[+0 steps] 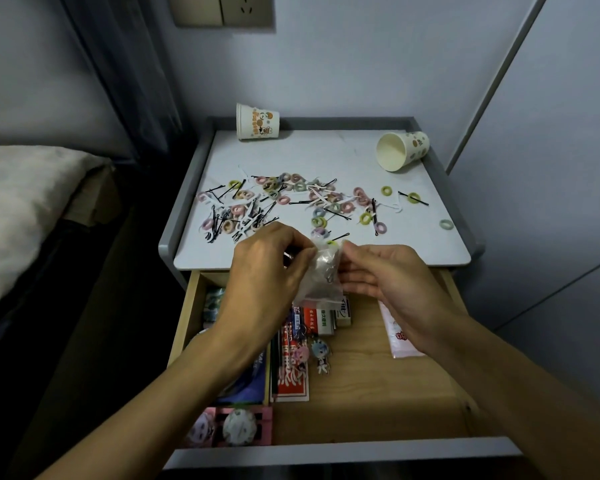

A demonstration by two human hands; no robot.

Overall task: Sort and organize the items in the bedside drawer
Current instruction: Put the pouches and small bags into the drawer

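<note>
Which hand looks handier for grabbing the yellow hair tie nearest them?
Probably the right hand: its fingertips sit beside the yellow hair tie, while the left hand holds most of the clear bag.

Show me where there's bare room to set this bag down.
Bare: the nightstand top between the left cup and the tipped cup, and the drawer floor right of the red booklet. Crowded: the hair-tie scatter, the drawer's left side.

The drawer (378, 375) was pale matt wood, the bag (321, 271) crinkly clear plastic, the cups (257, 122) printed paper, the tabletop (326, 154) smooth.
</note>
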